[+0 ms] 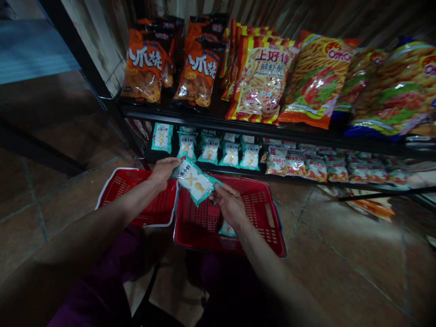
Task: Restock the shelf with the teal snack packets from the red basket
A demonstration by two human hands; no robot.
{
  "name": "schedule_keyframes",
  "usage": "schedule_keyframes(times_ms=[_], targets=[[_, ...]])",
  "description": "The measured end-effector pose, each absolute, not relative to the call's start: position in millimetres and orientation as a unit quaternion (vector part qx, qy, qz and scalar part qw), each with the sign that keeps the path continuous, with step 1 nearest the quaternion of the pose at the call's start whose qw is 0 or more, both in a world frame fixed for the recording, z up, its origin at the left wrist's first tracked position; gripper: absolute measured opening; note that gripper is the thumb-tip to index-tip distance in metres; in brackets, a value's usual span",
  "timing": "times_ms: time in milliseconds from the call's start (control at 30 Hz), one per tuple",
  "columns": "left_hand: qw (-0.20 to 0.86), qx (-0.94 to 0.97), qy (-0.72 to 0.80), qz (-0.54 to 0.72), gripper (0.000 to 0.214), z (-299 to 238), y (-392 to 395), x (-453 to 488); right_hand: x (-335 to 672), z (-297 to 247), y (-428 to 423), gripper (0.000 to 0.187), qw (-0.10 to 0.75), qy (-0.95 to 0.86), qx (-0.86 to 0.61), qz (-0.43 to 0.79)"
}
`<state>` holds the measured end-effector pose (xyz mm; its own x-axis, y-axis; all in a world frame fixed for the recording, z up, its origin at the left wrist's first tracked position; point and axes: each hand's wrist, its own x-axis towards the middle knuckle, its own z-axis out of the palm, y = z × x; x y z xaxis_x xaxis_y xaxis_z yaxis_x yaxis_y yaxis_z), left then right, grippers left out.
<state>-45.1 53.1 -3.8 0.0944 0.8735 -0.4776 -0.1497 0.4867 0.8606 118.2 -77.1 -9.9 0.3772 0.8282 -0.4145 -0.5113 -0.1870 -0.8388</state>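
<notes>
A white-and-teal snack bag (192, 180) is stretched between my two hands, above the red baskets. My left hand (165, 172) pinches its upper left corner. At its lower right end, my right hand (229, 200) grips the teal edge. Below sits the larger-looking right red basket (269, 213), with another teal-and-white bag (227, 229) lying in it, partly hidden by my right forearm. The left red basket (160, 206) stands beside it under my left forearm. Just beyond, several matching teal bags (210, 149) stand on the lower shelf.
Orange-and-black snack bags (145, 68), prawn cracker bags (262, 77) and large noodle-pictured bags (316, 77) line the upper black shelf (204, 119). Red-and-white packets (315, 167) fill the lower shelf's right part. A black metal post (88, 68) rises at the left. Packets (371, 206) lie beneath the shelf.
</notes>
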Motion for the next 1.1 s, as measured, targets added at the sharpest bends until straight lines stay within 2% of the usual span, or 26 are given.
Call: schedule_keyframes(times_ms=[267, 500, 800, 933, 1100], targets=[[0.688, 0.297, 0.546, 0.375, 0.004, -9, 56, -47, 125, -12, -76, 0.03, 0.624, -0.085, -0.528, 0.57], [0.768, 0.186, 0.524, 0.318, 0.007, 6, 49, -42, 125, -14, -73, 0.022, 0.641, -0.046, -0.513, 0.569], [0.82, 0.223, 0.465, 0.249, 0.013, 19, 32, -35, 121, -16, -72, 0.025, 0.656, -0.042, -0.508, 0.556], [0.828, 0.237, 0.44, 0.256, 0.019, 16, 28, -34, 119, -14, -72, 0.024, 0.655, -0.049, -0.51, 0.556], [0.836, 0.227, 0.429, 0.256, 0.016, 11, 27, -34, 121, -14, -71, 0.019, 0.651, -0.035, -0.516, 0.556]])
